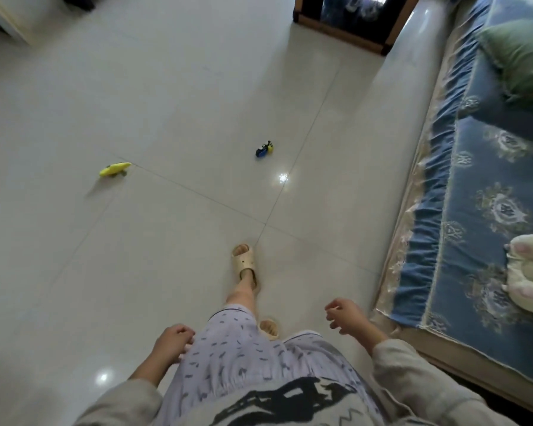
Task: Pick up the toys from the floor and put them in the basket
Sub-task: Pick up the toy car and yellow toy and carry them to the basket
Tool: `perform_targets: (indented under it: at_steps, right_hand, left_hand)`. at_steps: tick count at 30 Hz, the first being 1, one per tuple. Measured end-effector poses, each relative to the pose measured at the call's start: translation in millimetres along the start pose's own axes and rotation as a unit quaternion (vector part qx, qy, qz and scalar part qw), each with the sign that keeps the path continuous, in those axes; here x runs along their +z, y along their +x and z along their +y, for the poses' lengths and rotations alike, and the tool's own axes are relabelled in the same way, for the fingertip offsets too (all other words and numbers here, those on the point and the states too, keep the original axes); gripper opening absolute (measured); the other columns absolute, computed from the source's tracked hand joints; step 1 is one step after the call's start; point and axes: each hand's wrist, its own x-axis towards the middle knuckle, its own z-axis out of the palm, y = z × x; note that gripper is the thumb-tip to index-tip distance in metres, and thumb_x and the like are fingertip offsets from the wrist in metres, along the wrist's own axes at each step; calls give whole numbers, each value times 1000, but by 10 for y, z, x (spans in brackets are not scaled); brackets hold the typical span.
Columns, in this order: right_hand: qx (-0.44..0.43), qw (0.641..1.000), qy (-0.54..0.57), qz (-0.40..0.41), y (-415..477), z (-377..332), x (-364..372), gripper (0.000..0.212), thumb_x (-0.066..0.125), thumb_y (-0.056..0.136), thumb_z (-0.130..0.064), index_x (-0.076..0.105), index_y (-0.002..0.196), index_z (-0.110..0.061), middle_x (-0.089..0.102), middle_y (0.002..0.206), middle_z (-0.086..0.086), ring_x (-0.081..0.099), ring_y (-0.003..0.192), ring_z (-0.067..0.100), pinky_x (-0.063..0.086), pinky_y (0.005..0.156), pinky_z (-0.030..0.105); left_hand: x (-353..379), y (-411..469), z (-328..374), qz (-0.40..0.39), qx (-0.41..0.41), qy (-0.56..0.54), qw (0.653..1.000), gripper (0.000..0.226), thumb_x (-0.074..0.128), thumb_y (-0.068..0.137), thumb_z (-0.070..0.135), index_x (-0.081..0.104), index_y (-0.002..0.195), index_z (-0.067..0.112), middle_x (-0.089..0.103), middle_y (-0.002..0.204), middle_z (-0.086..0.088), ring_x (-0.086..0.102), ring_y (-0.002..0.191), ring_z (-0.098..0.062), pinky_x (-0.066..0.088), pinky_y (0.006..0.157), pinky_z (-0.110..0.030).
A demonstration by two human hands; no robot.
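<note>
Two hands in view, both empty: the left hand [173,342] hangs beside the patterned shorts [228,355] with its fingers curled in loosely, gripping nothing, and the right hand [346,316] floats out on the other side, fingers half bent and spread a little, nothing in it either. Two grey sleeves [413,379] frame the bottom of the shot. Two beige slippers: one [243,262] stepped forward on the tiled floor [166,103], the other [269,329] tucked back, mostly hidden by the shorts. Now the toys, and there are two on the floor. A blue toy [264,149], with dark and yellow bits on it, too small to make out what it is, lies well ahead of the hands, roughly in line with the forward slipper. A yellow toy [115,169], long and narrow, lies off to the left and about as far out, well apart from the blue one and nearer the left hand's side. Neither is within touch of either hand. No basket shows anywhere here. Along the right edge runs a bed [490,195] in a blue patterned cover, with a green pillow [520,59] at its far end and a pale plush thing [528,273] nearer. At the top stands a dark wooden cabinet [351,20].
</note>
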Motion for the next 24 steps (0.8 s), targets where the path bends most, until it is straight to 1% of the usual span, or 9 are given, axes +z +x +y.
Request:
perform_targets:
  at_steps: [4,7,10,12,15,18,21,23,24]
  right_hand:
    - [38,998,43,5,290,-238,-282,13,46,87,-6,57,84,-13,59,69,1,56,55,13,40,47,22]
    - [85,993,79,8,462,-382,-474,14,46,86,-7,59,82,-11,60,70,5,55,58,16,42,53,25]
    - [126,985,120,-1,617,-572,-662,18,48,87,-9,63,93,-1,61,74,9,54,58,17,42,52,22]
    - [125,984,126,12,700,-768,-801,18,49,87,-8,65,87,0,58,72,11,50,57,17,39,48,18]
    - [119,986,114,17,858,-1127,-1032,20,49,87,-5,61,71,-2,59,77,15,48,69,18,36,60,26]
    - [103,990,90,22,1034,-1511,-1305,20,50,88,-7,59,72,-2,61,84,16,46,79,15,34,68,26]
    - [91,993,71,28,1244,-1852,-1602,17,51,86,-9,56,69,-11,58,75,9,49,73,16,36,59,25]
    - [87,993,74,22,1417,-2060,-1797,18,49,85,-7,56,69,-12,57,70,7,48,64,16,35,51,23]
    - [86,994,71,17,1520,-2159,-1899,19,49,85,-6,56,69,-12,58,70,8,48,63,16,35,50,23]
  left_hand:
    - [-168,333,842,-19,11,43,999,14,47,86,9,60,81,10,60,77,-6,49,56,-19,33,54,-23]
    - [-380,539,1522,-17,26,88,996,16,47,84,6,58,74,12,59,73,-8,47,56,-19,33,50,-21]
    - [-624,721,2254,-19,51,115,992,23,46,83,6,56,66,17,61,77,-10,50,58,-20,35,50,-22]
    - [-770,810,2749,-29,71,124,989,19,46,83,6,57,72,16,61,80,-8,52,58,-18,34,49,-23]
    - [-922,950,3419,-38,103,111,988,14,46,84,5,58,81,13,61,85,-8,53,57,-16,33,49,-24]
    - [-1011,1109,3951,-35,117,78,989,13,47,85,5,59,86,11,61,88,-9,53,58,-16,33,51,-23]
    - [-1039,1253,4332,-33,117,59,991,13,48,84,5,59,86,12,61,87,-9,53,59,-16,33,52,-23]
    - [-1030,1349,4487,-35,110,54,992,14,48,83,3,59,85,12,60,85,-8,52,57,-16,32,51,-23]
    - [-1024,1398,4532,-38,102,54,993,15,48,83,2,59,85,12,60,84,-8,51,56,-16,31,50,-22]
